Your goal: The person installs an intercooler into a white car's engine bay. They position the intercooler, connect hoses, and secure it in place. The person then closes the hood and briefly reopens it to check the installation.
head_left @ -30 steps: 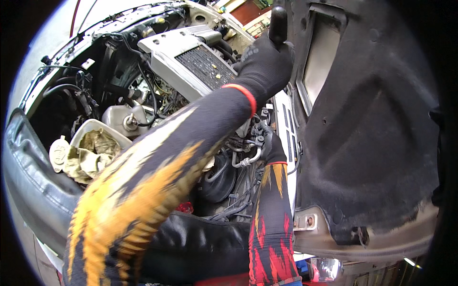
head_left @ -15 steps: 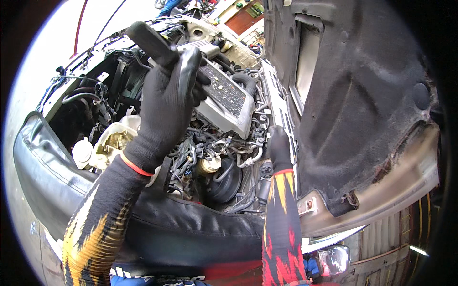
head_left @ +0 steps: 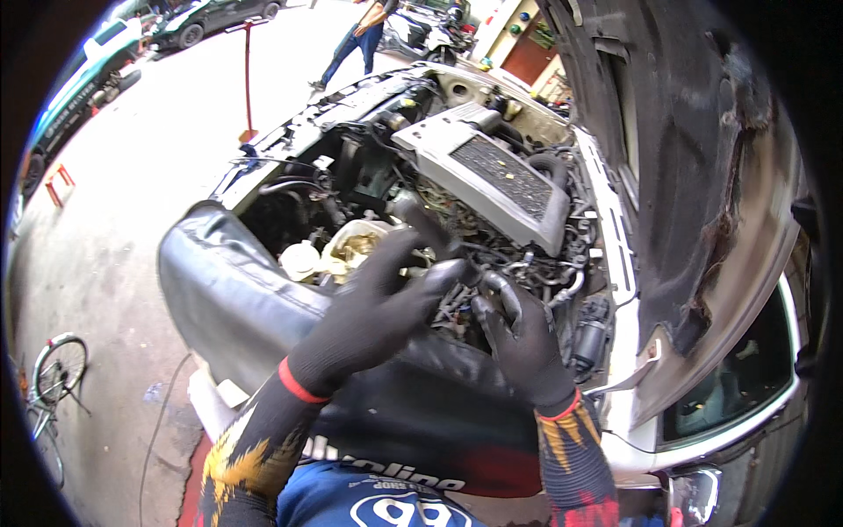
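Note:
My left hand (head_left: 378, 303), in a black glove with a red cuff edge, is closed around a short black rubber hose (head_left: 425, 225) that sticks up past the fingers. Close by on the right, my right hand (head_left: 529, 342), gloved alike, has its fingers bent together by the hose's lower end; what lies between them is too dark to make out. Both hands are above the near side of an open engine bay. Beyond them sits a grey intercooler (head_left: 430, 145) with a dark finned core. A whitish reservoir (head_left: 351, 250) with a round cap (head_left: 299, 261) lies left of my hands.
A black fender cover (head_left: 237, 268) drapes the near edge. The raised hood (head_left: 694, 176) stands at the right. A red stand (head_left: 248, 83), a person (head_left: 358, 39), and a bicycle (head_left: 61, 373) are farther off on the floor.
My left hand has come down and nearer with the hose. My right hand has left the far right edge of the bay and joined it. The view has shifted, showing more floor.

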The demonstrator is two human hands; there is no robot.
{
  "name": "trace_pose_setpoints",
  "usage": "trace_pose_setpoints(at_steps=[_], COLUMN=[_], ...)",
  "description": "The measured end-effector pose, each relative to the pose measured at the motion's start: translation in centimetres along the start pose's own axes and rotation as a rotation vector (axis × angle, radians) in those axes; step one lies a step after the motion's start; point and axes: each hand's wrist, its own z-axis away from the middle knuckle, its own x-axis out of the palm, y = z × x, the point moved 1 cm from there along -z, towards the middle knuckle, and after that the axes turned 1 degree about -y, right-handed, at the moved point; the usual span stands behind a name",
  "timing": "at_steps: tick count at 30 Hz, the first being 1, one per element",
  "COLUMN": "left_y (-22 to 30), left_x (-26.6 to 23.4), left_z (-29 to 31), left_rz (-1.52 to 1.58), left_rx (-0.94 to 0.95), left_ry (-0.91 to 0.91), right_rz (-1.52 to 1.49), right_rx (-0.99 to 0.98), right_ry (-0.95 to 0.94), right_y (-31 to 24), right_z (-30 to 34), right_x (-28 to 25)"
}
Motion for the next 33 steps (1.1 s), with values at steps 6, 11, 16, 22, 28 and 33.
trace_pose_setpoints(at_steps=[6,11,16,22,28,33], left_y=[-1.4,-1.9,-1.8,-2.4,-2.5,-1.3], left_x=[-12.2,-16.4,-15.7,-12.1,-9.3,-5.9], left_z=[13.9,22.4,22.5,16.5,9.8,4.8], left_rz=[-0.200,-0.359,-0.289,-0.235,-0.383,-0.237], left_rx=[-0.272,-0.446,-0.328,-0.254,-0.081,0.024], left_ry=[0.576,0.766,0.766,0.613,0.526,0.421], right_rz=[-0.059,0.257,0.304,0.296,0.346,0.215], right_rx=[0.110,-0.235,-0.296,-0.229,-0.213,-0.083], right_ry=[-0.290,-0.003,-0.156,-0.159,-0.066,0.176], right_y=[0.0,3.7,5.8,5.5,5.7,8.9], right_z=[-0.4,-4.3,-4.8,-3.7,-3.7,-7.1], right_x=[2.7,6.6,8.8,8.3,8.3,5.6])
